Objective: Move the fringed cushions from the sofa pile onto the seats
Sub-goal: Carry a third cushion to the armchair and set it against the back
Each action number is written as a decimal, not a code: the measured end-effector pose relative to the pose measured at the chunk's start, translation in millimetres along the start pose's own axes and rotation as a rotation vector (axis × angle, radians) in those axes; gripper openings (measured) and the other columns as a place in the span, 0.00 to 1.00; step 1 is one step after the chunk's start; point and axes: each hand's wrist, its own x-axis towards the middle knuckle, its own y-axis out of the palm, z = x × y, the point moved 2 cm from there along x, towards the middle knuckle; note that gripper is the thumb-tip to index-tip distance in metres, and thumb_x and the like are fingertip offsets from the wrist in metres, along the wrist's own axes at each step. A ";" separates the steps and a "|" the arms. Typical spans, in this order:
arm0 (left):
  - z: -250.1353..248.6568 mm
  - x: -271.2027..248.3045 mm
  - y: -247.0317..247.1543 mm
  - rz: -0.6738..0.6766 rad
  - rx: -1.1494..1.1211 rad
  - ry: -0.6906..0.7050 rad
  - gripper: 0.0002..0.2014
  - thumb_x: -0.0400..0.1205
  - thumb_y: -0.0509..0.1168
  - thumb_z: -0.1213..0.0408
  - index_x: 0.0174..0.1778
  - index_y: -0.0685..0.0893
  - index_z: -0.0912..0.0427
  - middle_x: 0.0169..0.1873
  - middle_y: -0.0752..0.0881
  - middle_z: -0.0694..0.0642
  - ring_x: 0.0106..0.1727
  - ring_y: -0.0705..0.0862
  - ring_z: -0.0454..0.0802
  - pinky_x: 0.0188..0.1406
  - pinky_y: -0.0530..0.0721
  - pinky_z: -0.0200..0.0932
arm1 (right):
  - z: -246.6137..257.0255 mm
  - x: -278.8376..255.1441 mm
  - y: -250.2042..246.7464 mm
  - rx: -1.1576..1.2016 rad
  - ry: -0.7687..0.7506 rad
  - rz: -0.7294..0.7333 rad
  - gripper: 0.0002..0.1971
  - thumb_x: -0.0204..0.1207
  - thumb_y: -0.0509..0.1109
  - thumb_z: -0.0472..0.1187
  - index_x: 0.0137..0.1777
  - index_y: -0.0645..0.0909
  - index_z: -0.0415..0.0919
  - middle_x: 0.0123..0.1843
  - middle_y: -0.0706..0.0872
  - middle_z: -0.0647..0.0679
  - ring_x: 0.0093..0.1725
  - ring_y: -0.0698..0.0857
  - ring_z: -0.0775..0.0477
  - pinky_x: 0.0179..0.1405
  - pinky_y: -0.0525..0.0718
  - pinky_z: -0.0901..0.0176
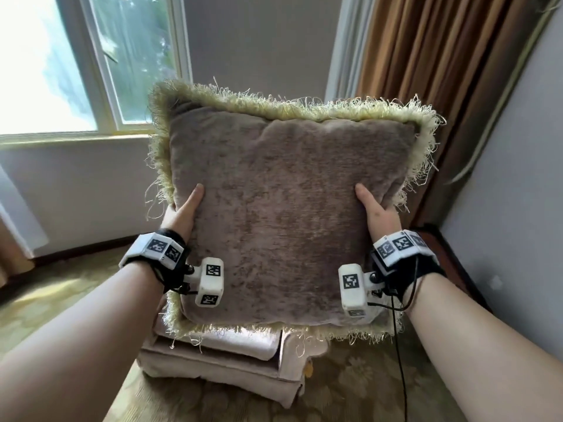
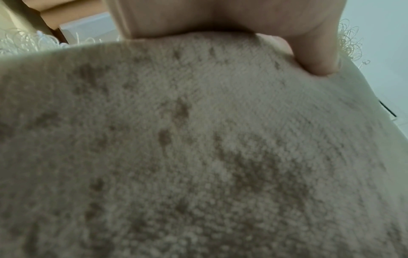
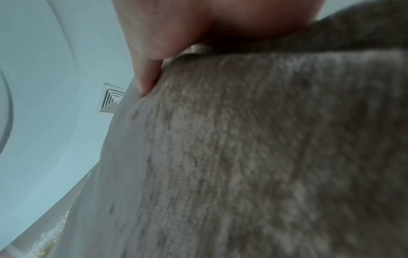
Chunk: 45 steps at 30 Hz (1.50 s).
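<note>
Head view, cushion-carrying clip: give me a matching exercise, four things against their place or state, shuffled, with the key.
Things:
1. brown velvety cushion with pale yellow fringe
2. beige upholstered armchair
3. brown pleated curtain
4. white-framed window

Places or states:
A. upper left
B. held up by the left hand and right hand
C. hanging at upper right
D. below the cushion, on patterned carpet

Pairs: 1-B, 2-D, 3-C, 4-A

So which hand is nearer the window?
Left. The left hand grips the cushion's window-side edge; the right hand grips the edge toward the curtain, farther from the window.
</note>
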 end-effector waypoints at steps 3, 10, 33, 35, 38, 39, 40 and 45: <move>5.3 58.6 -4.2 -0.054 0.000 -0.004 0.62 0.45 0.81 0.21 0.75 0.83 0.51 0.64 0.91 0.55 0.64 0.91 0.60 0.68 0.88 0.61 | -16.0 51.9 54.1 0.009 -0.003 0.037 0.45 0.64 0.80 0.61 0.77 0.73 0.36 0.72 0.80 0.44 0.72 0.78 0.44 0.67 0.71 0.72; -12.0 160.4 2.6 -0.190 0.042 0.052 0.51 0.62 0.81 0.29 0.78 0.81 0.56 0.66 0.90 0.56 0.64 0.90 0.59 0.70 0.87 0.60 | -19.1 160.2 173.0 -0.008 -0.027 0.159 0.34 0.78 0.75 0.46 0.80 0.67 0.36 0.63 0.73 0.52 0.66 0.71 0.57 0.51 0.59 0.83; 57.1 524.7 -35.0 0.019 0.182 -0.139 0.70 0.41 0.84 0.24 0.82 0.74 0.47 0.67 0.89 0.55 0.64 0.90 0.60 0.72 0.85 0.60 | -117.5 309.2 421.3 -0.025 0.198 -0.086 0.34 0.64 0.83 0.53 0.67 0.78 0.41 0.63 0.86 0.47 0.58 0.84 0.47 0.63 0.78 0.60; 79.7 554.4 -40.5 0.065 0.196 -0.198 0.69 0.41 0.85 0.25 0.81 0.76 0.48 0.66 0.90 0.55 0.63 0.91 0.60 0.71 0.86 0.61 | -133.8 311.5 435.5 -0.020 0.272 -0.117 0.37 0.61 0.84 0.54 0.68 0.76 0.40 0.61 0.86 0.45 0.58 0.86 0.44 0.66 0.82 0.52; 95.3 568.8 -31.5 0.114 0.227 -0.268 0.68 0.44 0.84 0.26 0.82 0.76 0.52 0.66 0.90 0.57 0.63 0.91 0.61 0.70 0.86 0.62 | -159.2 313.9 446.5 -0.046 0.363 -0.164 0.46 0.56 0.84 0.60 0.72 0.76 0.36 0.64 0.85 0.45 0.61 0.85 0.43 0.68 0.81 0.49; 100.8 574.0 -28.6 0.124 0.241 -0.286 0.66 0.47 0.83 0.27 0.82 0.76 0.53 0.66 0.89 0.58 0.63 0.91 0.61 0.70 0.86 0.61 | -169.1 316.8 449.2 -0.060 0.383 -0.178 0.50 0.53 0.83 0.63 0.72 0.76 0.36 0.65 0.85 0.44 0.62 0.85 0.42 0.69 0.79 0.49; 117.1 584.6 -29.1 0.127 0.251 -0.313 0.63 0.48 0.82 0.29 0.80 0.77 0.53 0.65 0.90 0.58 0.63 0.91 0.61 0.70 0.87 0.61 | -182.3 320.3 452.1 -0.078 0.408 -0.182 0.51 0.53 0.83 0.64 0.73 0.75 0.36 0.66 0.84 0.45 0.62 0.84 0.42 0.70 0.78 0.49; 181.7 602.0 -15.8 0.136 0.326 -0.389 0.50 0.52 0.81 0.27 0.69 0.86 0.50 0.58 0.93 0.55 0.59 0.92 0.59 0.67 0.88 0.60 | -239.5 334.1 452.6 -0.151 0.502 -0.195 0.32 0.73 0.76 0.56 0.70 0.76 0.36 0.62 0.82 0.50 0.55 0.79 0.50 0.48 0.72 0.70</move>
